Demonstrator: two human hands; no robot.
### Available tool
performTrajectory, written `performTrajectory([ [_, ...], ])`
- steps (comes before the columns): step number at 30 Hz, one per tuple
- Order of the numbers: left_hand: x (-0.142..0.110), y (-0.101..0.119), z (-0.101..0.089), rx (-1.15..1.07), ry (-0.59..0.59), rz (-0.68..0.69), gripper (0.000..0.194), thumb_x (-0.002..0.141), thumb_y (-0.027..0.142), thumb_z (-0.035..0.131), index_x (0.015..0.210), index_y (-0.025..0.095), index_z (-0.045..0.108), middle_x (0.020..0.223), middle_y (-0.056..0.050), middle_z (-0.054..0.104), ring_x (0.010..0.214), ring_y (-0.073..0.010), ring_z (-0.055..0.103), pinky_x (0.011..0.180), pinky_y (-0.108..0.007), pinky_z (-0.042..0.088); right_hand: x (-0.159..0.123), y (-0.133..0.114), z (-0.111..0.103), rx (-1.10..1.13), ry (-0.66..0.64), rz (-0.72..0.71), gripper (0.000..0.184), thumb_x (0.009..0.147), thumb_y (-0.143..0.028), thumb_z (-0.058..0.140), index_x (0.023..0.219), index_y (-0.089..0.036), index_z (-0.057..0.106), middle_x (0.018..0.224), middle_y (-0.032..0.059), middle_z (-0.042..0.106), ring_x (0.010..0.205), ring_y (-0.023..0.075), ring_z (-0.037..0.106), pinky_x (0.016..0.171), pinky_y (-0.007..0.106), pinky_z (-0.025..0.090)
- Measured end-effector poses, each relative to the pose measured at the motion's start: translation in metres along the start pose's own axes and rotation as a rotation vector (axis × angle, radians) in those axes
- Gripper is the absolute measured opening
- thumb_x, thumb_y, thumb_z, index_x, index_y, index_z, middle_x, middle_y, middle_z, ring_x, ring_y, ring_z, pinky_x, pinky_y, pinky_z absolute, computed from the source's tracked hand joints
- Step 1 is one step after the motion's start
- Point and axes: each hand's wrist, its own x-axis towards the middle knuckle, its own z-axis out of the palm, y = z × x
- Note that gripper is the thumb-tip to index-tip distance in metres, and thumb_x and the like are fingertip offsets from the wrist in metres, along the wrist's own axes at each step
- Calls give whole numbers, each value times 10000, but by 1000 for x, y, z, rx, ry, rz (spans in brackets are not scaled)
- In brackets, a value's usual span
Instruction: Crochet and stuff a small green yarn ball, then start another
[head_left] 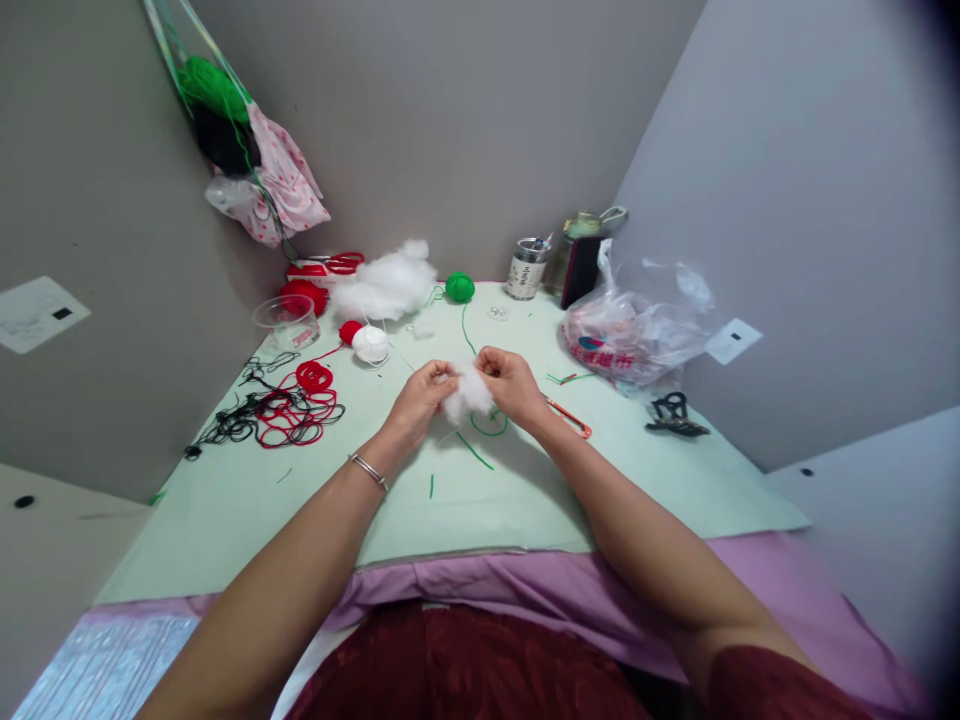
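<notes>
While both hands work above the middle of the pale green table covering (525,510), the near edge of that covering runs crosswise below the forearms, with a purple cloth (480,580) hanging past it. Between the hands and that edge, the green surface carries only short green yarn snippets (475,450). Its left part holds a loose tangle of black and red cord (300,410); toward the right edge lie a black claw-shaped clip (676,415) and, farther back, a translucent plastic bag with red print (630,330). An orange-handled cutter (571,418) lies just beside the right wrist.

The left hand (420,400) pinches the left side of a white, fluffy tuft of stuffing (468,393) between thumb and forefinger. The right hand (511,385) has its thumb and forefinger closed on the tuft's upper right side, its other fingers curled in. The two sets of fingertips are a little apart, with the fluff between them.

The tuft is held between the hands, over a curl of green yarn (489,430). Its loose shape gives no sure long axis, though its lower part bulges toward the near edge. Beyond the hands, by the back wall, sit a larger heap of white stuffing (390,285), a small green yarn ball (460,287) and a labelled metal can (527,270) holding pens.
</notes>
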Motion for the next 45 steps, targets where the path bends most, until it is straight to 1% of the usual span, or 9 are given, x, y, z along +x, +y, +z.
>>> performTrajectory([
  [10,5,-6,-2,88,188,145,196,692,212,660,859,209,556,764,39,556,661,-125,498,611,-234,404,-11,-15,8,64,-148,-52,106,778,-317,596,745,-224,557,646,-40,488,644,141,412,618,287,311],
  [15,2,-1,-2,159,243,249,177,713,133,642,823,218,532,813,32,526,759,-143,490,698,-248,417,-12,-16,12,180,-207,-3,334,910,-522,529,746,-235,483,644,-48,407,609,135,403,604,289,362],
  [17,-1,1,0,178,256,297,213,708,93,644,825,221,522,853,31,517,829,-148,492,773,-248,424,-10,-12,13,200,-204,17,406,894,-599,554,731,-240,456,628,-59,381,582,123,373,573,277,346],
  [22,-3,4,-1,182,143,261,180,729,134,647,859,216,553,866,20,541,794,-152,510,745,-265,432,-5,-3,13,141,-140,10,322,756,-479,695,688,-221,514,595,-62,434,570,103,348,552,261,268],
  [28,-2,12,-6,133,-23,169,166,846,362,654,904,214,606,856,-1,581,734,-161,537,647,-268,419,-1,3,7,33,-7,-2,172,706,-309,636,643,-228,498,550,-65,406,565,112,340,559,277,237],
  [32,0,10,-6,150,-16,182,238,744,318,792,857,199,619,878,6,599,776,-148,541,710,-257,432,-3,1,4,3,-37,-14,189,737,-346,629,662,-226,505,563,-62,418,573,118,349,567,284,241],
  [37,8,1,-12,179,99,208,188,692,149,729,761,199,561,774,33,544,758,-140,487,708,-245,397,-9,-11,4,15,-204,-50,64,707,-264,564,739,-209,556,619,-61,464,615,122,389,590,279,273],
  [40,10,-3,-13,177,149,213,203,669,95,690,746,202,535,759,42,510,738,-131,453,676,-233,371,-10,-15,4,38,-277,-62,105,686,-259,561,775,-205,573,646,-64,470,624,117,391,594,272,289],
  [45,5,-2,-6,105,82,146,174,734,186,667,809,218,513,744,54,485,626,-114,435,583,-234,360,-5,-8,5,57,-196,-52,144,702,-328,619,734,-212,540,619,-75,436,595,103,354,581,267,273],
])
